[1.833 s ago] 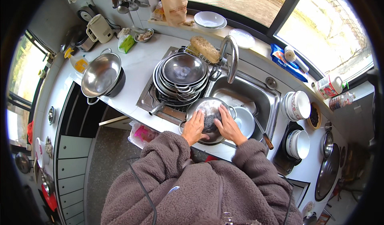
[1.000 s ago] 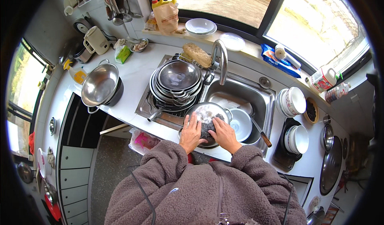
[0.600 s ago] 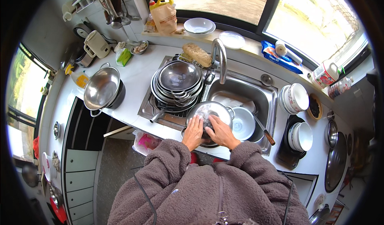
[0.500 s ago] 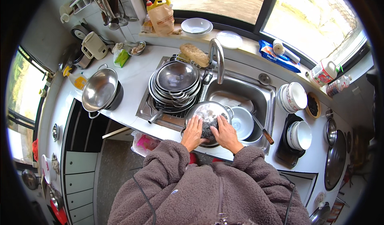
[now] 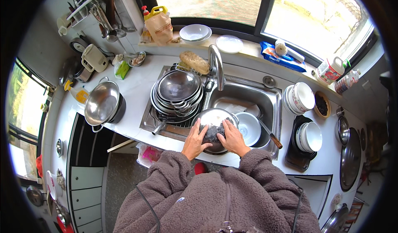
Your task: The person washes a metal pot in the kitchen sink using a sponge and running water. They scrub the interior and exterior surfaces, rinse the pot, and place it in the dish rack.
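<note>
A round shiny metal pot (image 5: pixel 214 119) sits at the sink's near edge, its side loop handle partly showing. My left hand (image 5: pixel 195 141) lies on the pot's left near side, fingers stretched and apart. On the right near side rests my right hand (image 5: pixel 232 139), also spread, thumb pointing inward. Between the hands the metal looks dark and speckled; I cannot tell whether this is a reflection or something on it. A white bowl (image 5: pixel 249 129) stands in the sink just right of the pot. Beside it leans a wooden-handled utensil (image 5: pixel 271 135), its far end hidden.
Left of the sink basin (image 5: pixel 271 108) stands a stack of metal bowls (image 5: pixel 179 86) under a curved faucet (image 5: pixel 216 67). A large two-handled pot (image 5: pixel 102 103) is farther left. Patterned bowls (image 5: pixel 304 96) and white bowls (image 5: pixel 311 137) are stacked on the right counter.
The whole view has shifted slightly. My left hand has slid left and its fingers have spread; both hands stay on the pot. More of the dark area shows between them.
</note>
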{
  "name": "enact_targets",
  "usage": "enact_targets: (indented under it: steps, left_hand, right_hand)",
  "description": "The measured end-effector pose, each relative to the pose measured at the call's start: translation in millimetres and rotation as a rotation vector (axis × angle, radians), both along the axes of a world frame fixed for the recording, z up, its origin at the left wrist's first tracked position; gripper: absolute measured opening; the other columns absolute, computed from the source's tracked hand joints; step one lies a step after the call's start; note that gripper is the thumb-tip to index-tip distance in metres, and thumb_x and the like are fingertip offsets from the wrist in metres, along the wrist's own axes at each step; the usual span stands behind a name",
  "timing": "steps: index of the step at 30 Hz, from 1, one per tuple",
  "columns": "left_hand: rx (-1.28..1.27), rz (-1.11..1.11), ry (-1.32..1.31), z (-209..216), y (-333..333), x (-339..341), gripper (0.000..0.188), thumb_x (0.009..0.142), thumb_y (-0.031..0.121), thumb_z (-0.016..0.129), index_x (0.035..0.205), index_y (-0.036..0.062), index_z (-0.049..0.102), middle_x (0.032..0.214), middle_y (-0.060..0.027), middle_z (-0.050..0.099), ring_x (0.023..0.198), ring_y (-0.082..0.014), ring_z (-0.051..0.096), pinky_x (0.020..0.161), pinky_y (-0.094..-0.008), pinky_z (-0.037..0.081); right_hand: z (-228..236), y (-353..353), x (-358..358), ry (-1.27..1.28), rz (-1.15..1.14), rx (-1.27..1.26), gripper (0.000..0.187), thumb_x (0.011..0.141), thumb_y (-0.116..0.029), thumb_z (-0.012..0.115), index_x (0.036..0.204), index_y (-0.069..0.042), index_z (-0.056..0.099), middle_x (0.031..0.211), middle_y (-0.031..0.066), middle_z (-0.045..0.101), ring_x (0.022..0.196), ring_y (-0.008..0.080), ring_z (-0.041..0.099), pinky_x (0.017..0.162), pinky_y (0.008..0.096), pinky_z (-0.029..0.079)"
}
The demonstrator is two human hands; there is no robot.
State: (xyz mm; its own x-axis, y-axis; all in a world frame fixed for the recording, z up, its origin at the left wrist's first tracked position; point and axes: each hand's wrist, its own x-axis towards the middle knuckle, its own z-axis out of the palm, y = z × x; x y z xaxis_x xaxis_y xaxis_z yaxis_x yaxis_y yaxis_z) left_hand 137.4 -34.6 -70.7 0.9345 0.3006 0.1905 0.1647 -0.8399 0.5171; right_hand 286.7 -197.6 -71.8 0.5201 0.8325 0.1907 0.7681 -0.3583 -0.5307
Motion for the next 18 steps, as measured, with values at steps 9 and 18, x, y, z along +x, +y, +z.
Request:
enact_targets:
  steps: [9, 18]
  left_hand:
    - [-0.068, 0.226, -0.201, -3, -13, 14, 0.1, 0.064, 0.018, 0.088, 0.149, 0.007, 0.035, 0.132, -0.019, 0.046, 0.122, -0.0382, 0.045, 0.105, -0.047, 0.038]
    - [-0.384, 0.236, -0.122, -48, -1, -5, 0.108, 0.076, 0.029, 0.082, 0.157, 0.0046, 0.014, 0.156, -0.0277, 0.027, 0.143, -0.0413, 0.03, 0.117, -0.0443, 0.027]
  right_hand:
    - [5, 16, -4, -0.04, -0.013, 0.046, 0.072, 0.082, -0.025, 0.073, 0.147, -0.018, 0.043, 0.123, 0.0185, 0.059, 0.11, 0.035, 0.055, 0.095, 0.0454, 0.044]
    - [-3, 64, -5, -0.238, -0.025, -0.124, 0.038, 0.083, -0.025, 0.066, 0.121, -0.02, 0.067, 0.115, 0.014, 0.058, 0.095, 0.0377, 0.054, 0.077, 0.0494, 0.044]
